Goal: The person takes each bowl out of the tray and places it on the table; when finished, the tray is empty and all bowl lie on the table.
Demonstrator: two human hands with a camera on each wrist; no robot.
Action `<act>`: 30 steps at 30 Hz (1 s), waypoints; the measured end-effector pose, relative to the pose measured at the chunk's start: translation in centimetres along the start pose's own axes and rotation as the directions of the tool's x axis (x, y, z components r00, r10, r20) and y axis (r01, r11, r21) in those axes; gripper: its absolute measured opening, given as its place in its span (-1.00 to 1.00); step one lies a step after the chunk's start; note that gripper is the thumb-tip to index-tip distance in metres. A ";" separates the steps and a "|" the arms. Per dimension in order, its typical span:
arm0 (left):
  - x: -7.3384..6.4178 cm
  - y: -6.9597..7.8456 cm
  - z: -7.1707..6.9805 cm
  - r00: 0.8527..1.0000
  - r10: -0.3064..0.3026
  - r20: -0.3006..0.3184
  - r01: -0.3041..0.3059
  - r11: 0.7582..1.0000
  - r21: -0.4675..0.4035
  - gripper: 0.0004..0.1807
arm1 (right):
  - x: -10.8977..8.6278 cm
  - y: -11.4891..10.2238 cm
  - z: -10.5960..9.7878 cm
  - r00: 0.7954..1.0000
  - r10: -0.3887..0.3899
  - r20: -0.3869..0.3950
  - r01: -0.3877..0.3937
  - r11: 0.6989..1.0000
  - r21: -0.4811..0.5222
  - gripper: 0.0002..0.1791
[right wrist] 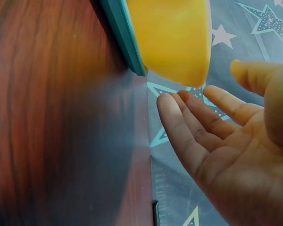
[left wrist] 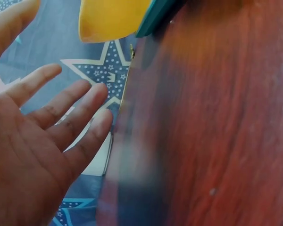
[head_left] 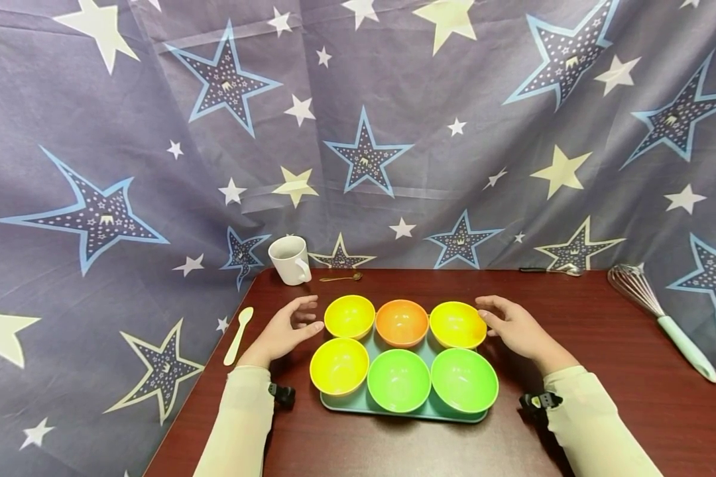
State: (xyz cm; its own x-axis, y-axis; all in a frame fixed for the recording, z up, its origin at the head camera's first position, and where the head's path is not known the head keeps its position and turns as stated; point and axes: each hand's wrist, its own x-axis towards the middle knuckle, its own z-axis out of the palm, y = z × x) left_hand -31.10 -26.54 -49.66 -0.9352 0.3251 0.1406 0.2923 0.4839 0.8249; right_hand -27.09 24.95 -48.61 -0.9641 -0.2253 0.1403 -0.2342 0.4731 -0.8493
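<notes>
Several bowls stand in two rows on a blue-green tray (head_left: 358, 401). In the far row are a yellow bowl (head_left: 349, 317), an orange bowl (head_left: 402, 323) and another yellow bowl (head_left: 458, 324). Nearer come a yellow bowl (head_left: 339, 366) and two green bowls (head_left: 398, 380). Beside the left yellow bowls is my left hand (head_left: 288, 331), fingers spread and holding nothing; its palm shows in the left wrist view. My right hand (head_left: 518, 331) is at the far right yellow bowl, its fingers extended and nothing gripped. Whether its fingertips touch that bowl, I cannot tell.
At the back left stand a white mug (head_left: 290, 260) and a small gold spoon (head_left: 341, 277). A cream spoon (head_left: 238, 336) lies by the left edge. A whisk (head_left: 662, 321) is at the right, and a dark-handled utensil (head_left: 551, 270) lies at the back. Starry cloth (head_left: 364, 218) hangs behind.
</notes>
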 end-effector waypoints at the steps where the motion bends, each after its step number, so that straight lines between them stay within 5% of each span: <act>1: 0.0 0.1 0.1 1.000 -0.003 0.011 0.003 1.000 -0.002 -0.22 | 0.0 0.0 0.1 1.000 0.006 0.006 -0.006 1.000 0.003 -0.49; 14: 0.3 -0.5 0.7 0.996 -0.005 0.088 0.010 0.998 -0.055 -0.20 | 0.1 0.3 0.4 0.995 0.080 0.066 -0.085 0.993 0.081 -0.49; 30: 0.4 -0.7 1.1 0.992 0.017 0.123 -0.008 0.997 -0.081 -0.28 | 0.2 0.9 0.5 0.990 0.127 0.056 -0.128 0.992 0.018 -0.56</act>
State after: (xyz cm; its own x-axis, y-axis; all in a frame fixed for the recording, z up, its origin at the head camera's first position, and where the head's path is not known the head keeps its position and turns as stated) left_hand -31.48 -25.90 -50.78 -0.8983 0.4308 0.0867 0.2823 0.4144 0.8652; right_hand -27.41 24.91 -49.63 -0.9774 -0.2112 0.0025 -0.1065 0.4827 -0.8693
